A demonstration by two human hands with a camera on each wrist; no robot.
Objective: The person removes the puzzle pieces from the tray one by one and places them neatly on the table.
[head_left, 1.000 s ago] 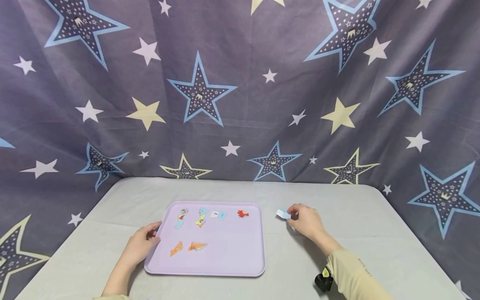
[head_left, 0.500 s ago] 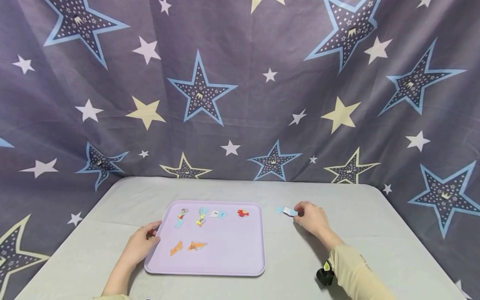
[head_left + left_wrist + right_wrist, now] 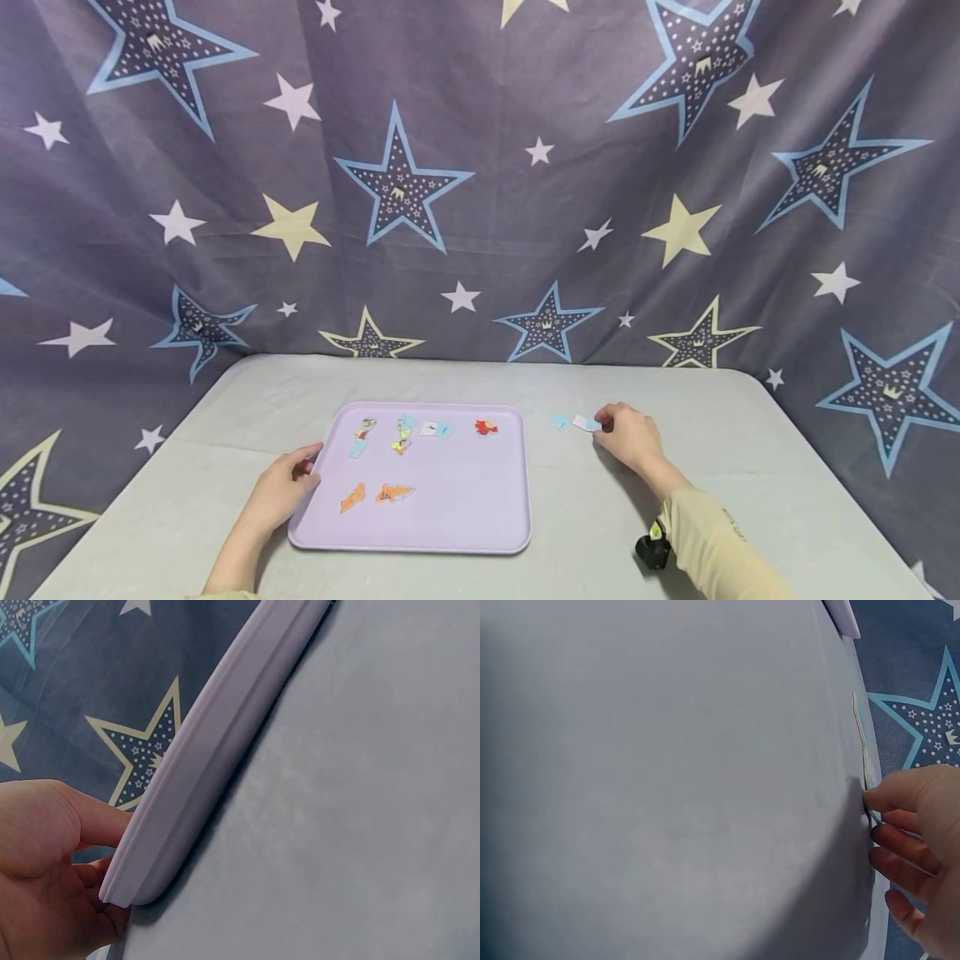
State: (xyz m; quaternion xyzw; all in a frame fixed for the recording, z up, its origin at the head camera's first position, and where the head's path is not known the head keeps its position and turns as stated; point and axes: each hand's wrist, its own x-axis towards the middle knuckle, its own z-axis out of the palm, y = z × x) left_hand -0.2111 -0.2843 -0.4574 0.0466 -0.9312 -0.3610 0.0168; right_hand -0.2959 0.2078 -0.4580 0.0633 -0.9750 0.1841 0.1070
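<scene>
My left hand [image 3: 279, 492] holds the left rim of a lilac tray [image 3: 450, 525]. In the left wrist view its thumb and fingers meet the tray wall [image 3: 187, 765]. On the table right of the tray, my right hand [image 3: 630, 435] pinches the right end of a flat white-and-blue puzzle piece [image 3: 584, 423]. Just left of that piece lies a light-blue puzzle piece [image 3: 560, 422]; whether they touch is too small to tell. The right wrist view shows the pieces edge-on beside my thumb [image 3: 900, 789].
Several pieces lie in the tray: a red one [image 3: 486, 427], a white-and-blue pair [image 3: 437, 429], multicoloured pieces [image 3: 403, 433] and orange ones [image 3: 394, 492]. A grey cloth covers the table [image 3: 675, 400]. A star-patterned curtain [image 3: 480, 250] hangs behind.
My right hand has moved a little to the right with the white-and-blue puzzle piece, which now lies lower and flatter. The light-blue piece beside it has come into view. My left hand stays still.
</scene>
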